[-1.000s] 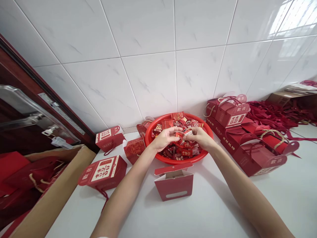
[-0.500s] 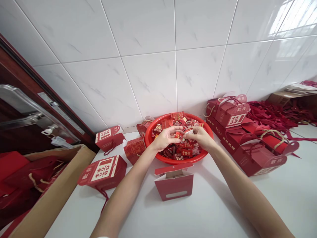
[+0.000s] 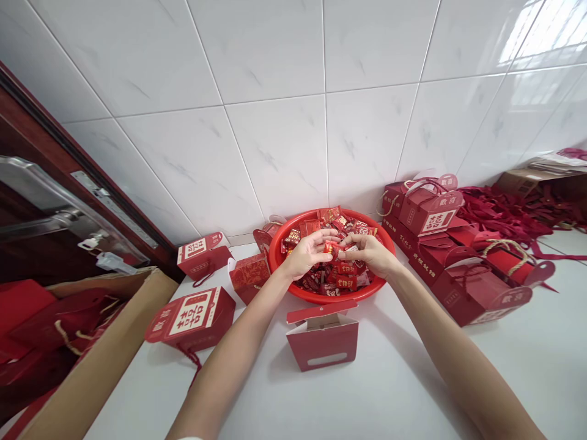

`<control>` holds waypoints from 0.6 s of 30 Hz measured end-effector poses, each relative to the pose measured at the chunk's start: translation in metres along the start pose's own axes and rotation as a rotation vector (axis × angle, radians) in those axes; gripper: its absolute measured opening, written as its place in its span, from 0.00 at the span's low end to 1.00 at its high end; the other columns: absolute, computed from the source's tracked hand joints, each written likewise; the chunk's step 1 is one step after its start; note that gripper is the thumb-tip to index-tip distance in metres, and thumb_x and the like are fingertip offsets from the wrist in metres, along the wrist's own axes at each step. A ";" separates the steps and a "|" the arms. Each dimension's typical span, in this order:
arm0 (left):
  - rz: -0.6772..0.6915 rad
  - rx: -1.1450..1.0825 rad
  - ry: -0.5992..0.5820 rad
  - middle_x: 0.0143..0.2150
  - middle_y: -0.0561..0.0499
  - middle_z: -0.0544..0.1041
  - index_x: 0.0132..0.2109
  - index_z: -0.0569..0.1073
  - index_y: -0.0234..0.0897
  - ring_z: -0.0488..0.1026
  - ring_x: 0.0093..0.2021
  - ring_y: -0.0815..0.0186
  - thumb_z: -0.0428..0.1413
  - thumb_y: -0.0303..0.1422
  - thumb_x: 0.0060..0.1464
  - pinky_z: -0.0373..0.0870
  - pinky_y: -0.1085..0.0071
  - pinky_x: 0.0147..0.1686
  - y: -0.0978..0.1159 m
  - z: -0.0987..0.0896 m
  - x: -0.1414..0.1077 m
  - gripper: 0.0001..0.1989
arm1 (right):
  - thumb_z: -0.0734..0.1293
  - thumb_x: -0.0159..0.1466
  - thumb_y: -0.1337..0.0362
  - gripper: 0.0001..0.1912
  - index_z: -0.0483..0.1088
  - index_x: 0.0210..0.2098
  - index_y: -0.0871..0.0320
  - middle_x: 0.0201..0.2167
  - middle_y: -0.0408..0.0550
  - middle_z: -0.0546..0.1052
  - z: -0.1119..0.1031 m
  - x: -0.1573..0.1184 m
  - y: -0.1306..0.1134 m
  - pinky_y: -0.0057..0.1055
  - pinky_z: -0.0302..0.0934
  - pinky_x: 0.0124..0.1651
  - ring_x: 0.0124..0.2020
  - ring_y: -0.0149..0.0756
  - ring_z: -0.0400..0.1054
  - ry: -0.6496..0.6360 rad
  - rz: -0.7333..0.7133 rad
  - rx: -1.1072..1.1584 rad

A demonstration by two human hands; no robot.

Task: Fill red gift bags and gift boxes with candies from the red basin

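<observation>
The sweets (image 3: pixel 332 288) lie heaped in a round red basin (image 3: pixel 328 299), directly under and around both hands, which meet over the middle of the pile. One red packet (image 3: pixel 331 247) is at the left hand (image 3: pixel 308 255), between its thumb and its curled fingers, just beside the tips of the right hand (image 3: pixel 370 254).

The left hand is half closed, palm turned inward, and grips that red packet loosely, its fingers bent above and its thumb below. The right hand reaches in from the other side with index finger and thumb parted in a small arch; a pale-labelled packet shows in the gap, though I cannot tell whether it is pinched there or only lies beneath. Both wrists pass over the near part of the basin's rim.

An open red box (image 3: pixel 325 348) stands upright on the white tabletop (image 3: pixel 389 385), in front of the basin and between the forearms, its top flap raised. More red boxes sit to the left (image 3: pixel 192 315) and, stacked, to the right (image 3: pixel 428 214).

Compared with half a second ago, the right index finger and thumb stand wider apart, where they were closed on the pale-labelled packet. The left hand keeps its place with the red packet, and the open box has not moved
</observation>
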State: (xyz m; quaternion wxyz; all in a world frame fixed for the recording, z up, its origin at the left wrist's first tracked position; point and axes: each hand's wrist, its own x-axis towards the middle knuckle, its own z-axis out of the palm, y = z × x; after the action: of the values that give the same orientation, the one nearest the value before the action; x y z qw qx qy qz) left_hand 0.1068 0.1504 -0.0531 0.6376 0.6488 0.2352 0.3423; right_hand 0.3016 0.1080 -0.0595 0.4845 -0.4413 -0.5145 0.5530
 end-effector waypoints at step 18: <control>-0.153 0.250 0.115 0.40 0.47 0.81 0.45 0.80 0.36 0.78 0.36 0.62 0.60 0.27 0.52 0.76 0.65 0.39 -0.010 0.000 0.002 0.12 | 0.77 0.45 0.60 0.09 0.76 0.23 0.56 0.21 0.39 0.74 -0.003 0.003 0.002 0.29 0.55 0.30 0.24 0.29 0.63 0.017 -0.051 0.044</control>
State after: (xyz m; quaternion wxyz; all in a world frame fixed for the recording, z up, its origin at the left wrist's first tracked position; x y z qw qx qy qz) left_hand 0.1093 0.1529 -0.0623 0.5616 0.6825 0.3609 0.2976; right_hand 0.3037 0.1114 -0.0617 0.5125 -0.4220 -0.5091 0.5477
